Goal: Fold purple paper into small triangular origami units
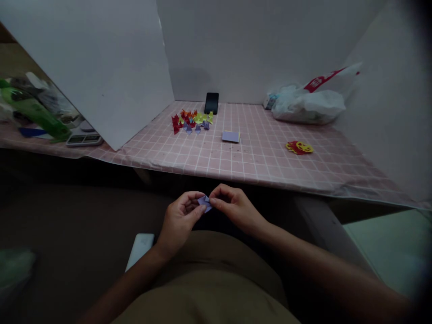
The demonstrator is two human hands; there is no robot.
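A small piece of folded purple origami paper [204, 203] is held over my lap, in front of the table edge. My left hand [182, 216] pinches its left side between thumb and fingers. At its right edge, the thumb and index finger of my right hand [232, 204] close on the paper. On the table ahead lies a small stack of square paper [231, 137], purple on top with a yellow edge showing. Farther left stands a cluster of small folded paper figures [192, 120] in red, orange, yellow and purple.
A black phone [211, 103] leans against the back wall. Red and yellow flat pieces [299, 147] lie at right, before a white plastic bag [307, 105]. At left are a white panel [111, 67], a digital scale [84, 139] and a green bottle [37, 112]. A white device [140, 249] lies beside my left forearm.
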